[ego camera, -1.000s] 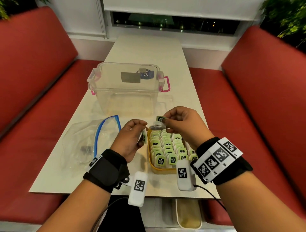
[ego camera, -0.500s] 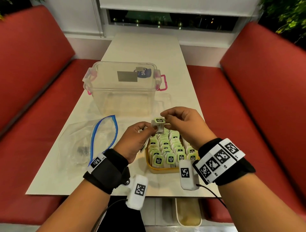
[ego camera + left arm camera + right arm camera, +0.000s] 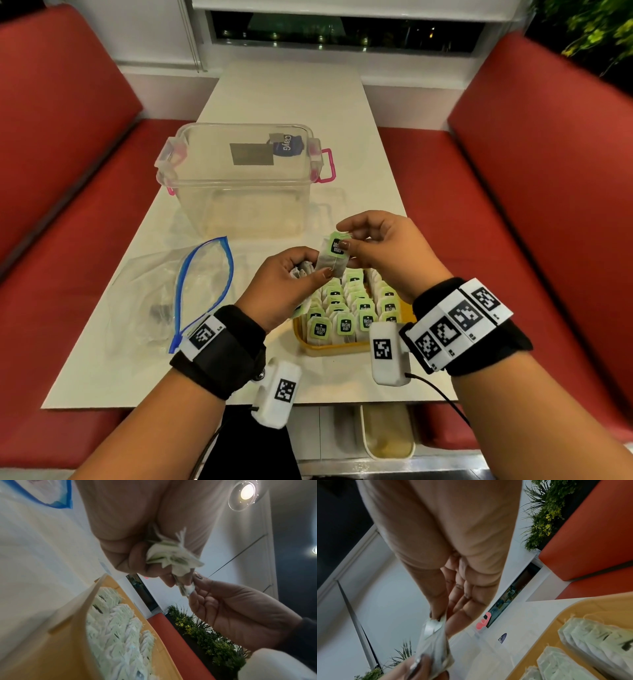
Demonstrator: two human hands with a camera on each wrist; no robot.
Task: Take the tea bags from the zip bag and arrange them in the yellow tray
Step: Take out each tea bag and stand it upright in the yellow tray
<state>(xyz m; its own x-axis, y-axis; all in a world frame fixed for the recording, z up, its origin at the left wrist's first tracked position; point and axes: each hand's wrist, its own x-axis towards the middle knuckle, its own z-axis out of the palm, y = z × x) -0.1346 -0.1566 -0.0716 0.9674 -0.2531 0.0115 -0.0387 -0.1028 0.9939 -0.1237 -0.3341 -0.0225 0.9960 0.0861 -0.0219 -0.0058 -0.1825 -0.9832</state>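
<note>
Above the far end of the yellow tray, both hands hold one tea bag with a green tag. My right hand pinches its tag end between thumb and forefinger. My left hand pinches the bag's lower edge and also grips a small bunch of tea bags in its curled fingers. The tray is packed with rows of upright green-tagged tea bags. The clear zip bag with a blue zipper lies flat on the table to the left, open.
A clear plastic storage box with pink latches stands behind the hands. The white table runs between two red benches. Potted plants stand to the right. A pale bin sits below the table's near edge.
The right hand has drawn one tea bag up out of the left hand's bunch. Both hands rose slightly and moved together, and the bag now stands upright between them.
</note>
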